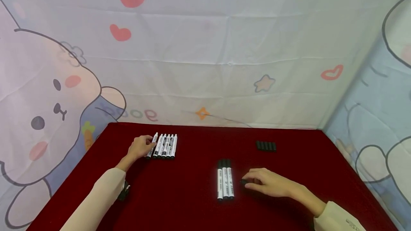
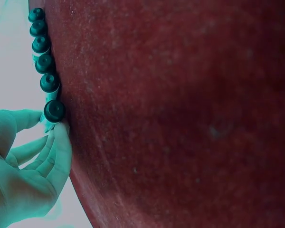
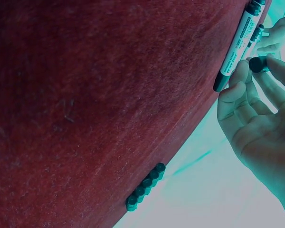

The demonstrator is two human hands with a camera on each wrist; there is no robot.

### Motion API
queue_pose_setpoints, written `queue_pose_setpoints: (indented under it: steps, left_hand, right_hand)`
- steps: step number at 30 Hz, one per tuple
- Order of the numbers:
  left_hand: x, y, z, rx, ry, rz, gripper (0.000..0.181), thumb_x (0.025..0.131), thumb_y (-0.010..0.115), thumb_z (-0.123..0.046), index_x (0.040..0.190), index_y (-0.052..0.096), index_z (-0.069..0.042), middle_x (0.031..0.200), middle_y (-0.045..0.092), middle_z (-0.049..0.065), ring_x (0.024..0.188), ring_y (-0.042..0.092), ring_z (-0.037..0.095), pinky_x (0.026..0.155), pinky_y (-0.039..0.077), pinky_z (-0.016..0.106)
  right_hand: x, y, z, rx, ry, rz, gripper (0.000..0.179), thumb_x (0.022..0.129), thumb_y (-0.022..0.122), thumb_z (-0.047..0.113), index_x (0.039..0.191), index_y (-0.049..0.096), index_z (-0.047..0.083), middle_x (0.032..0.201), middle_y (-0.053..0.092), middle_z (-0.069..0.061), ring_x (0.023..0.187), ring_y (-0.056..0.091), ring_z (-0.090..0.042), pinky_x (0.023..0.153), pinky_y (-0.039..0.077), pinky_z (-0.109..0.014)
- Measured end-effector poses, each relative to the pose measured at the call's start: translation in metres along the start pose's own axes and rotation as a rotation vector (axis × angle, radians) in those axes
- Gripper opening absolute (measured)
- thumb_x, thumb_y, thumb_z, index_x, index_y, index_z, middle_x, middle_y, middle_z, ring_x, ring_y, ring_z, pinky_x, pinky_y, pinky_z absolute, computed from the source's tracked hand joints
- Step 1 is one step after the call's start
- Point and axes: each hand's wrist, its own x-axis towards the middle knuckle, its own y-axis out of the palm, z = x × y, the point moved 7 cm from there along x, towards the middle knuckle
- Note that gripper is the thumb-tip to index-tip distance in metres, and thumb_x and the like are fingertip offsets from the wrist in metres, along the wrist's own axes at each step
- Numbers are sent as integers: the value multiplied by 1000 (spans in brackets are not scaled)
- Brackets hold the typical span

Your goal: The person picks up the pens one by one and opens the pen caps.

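My left hand (image 1: 140, 147) pinches an uncapped white marker (image 1: 155, 138) at the left end of a row of several uncapped markers (image 1: 167, 147). In the left wrist view, the black end of this marker (image 2: 54, 110) shows between thumb and fingers, in line with the other black ends. On the right side, my right hand (image 1: 273, 184) holds a small black marker cap (image 3: 258, 64) between thumb and fingers, just above the cloth. Left of that hand lie three capped white markers (image 1: 225, 183), side by side.
Several black caps (image 1: 265, 146) stand in a short row at the back right of the red cloth-covered table (image 1: 199, 145). A dark item (image 1: 123, 191) lies partly hidden by the left sleeve. A printed white curtain (image 1: 224, 63) encloses the back and sides.
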Motion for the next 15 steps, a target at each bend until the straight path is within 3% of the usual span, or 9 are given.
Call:
queue_pose_setpoints:
  steps: [3,10,15]
  left_hand:
    - [2,1,0,2,11,-5,45,98,64,-21,130,61,10,103,74,24,51,61,12,53,49,29]
    - [3,4,-3,59,-17,-19,41,99,63,-23,126,65,7,110,73,26,84,70,31,71,56,45]
    - [0,3,-6,65,-24,-23,39,99,62,-22,124,66,7,112,72,27,93,71,37,77,57,51]
  right_hand:
    - [0,0,1,1,-2,1,38,106,53,39,128,69,11,121,70,2,107,63,-4,91,56,-28]
    - [2,2,-1,-9,-10,-2,39,107,52,38,128,69,10,123,71,0,110,64,-7,91,57,-29]
    - [2,1,-3,-11,-4,-7,38,106,53,39,128,69,11,123,71,0,111,65,-9,92,57,-30]
